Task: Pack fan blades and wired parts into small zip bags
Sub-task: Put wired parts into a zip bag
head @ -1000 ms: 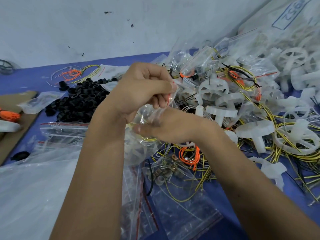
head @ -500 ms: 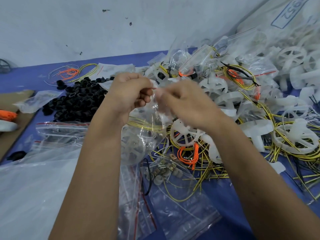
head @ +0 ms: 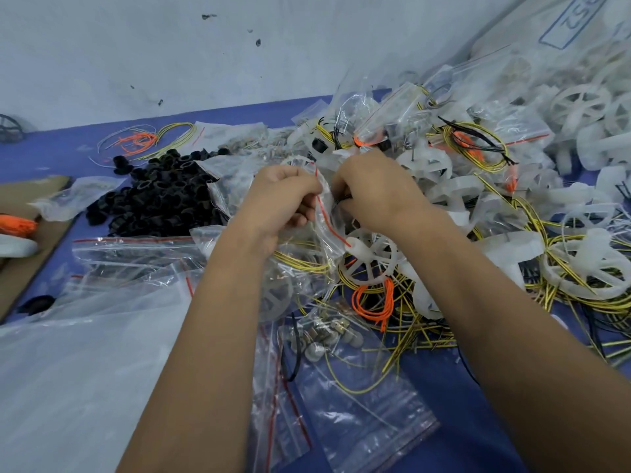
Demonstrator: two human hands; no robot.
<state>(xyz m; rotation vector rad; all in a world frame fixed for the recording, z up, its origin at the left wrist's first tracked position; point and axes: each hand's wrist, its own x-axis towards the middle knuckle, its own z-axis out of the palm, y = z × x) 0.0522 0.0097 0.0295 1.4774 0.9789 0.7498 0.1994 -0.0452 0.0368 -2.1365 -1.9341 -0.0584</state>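
My left hand (head: 280, 199) and my right hand (head: 372, 192) meet above the blue table and both pinch the red-striped mouth of a small clear zip bag (head: 324, 230). The bag hangs between my wrists, and a white fan blade with yellow wires shows inside its lower part (head: 280, 291). Thin black wires stick out by my right fingers. Just below the bag lies a loose white fan blade (head: 368, 261) on a tangle of yellow wires, with an orange wire loop (head: 374, 303) in front of it.
A heap of black rings (head: 160, 196) lies at left. Empty zip bags (head: 129, 254) and a large clear sheet (head: 68, 370) cover the near left. A zip bag of small metal parts (head: 324, 339) sits between my forearms. Fan blades, wires and filled bags (head: 478, 148) pile up at right.
My right hand rose from under the left and came level with it. Both hands then moved away from me and now hold the bag's mouth side by side.
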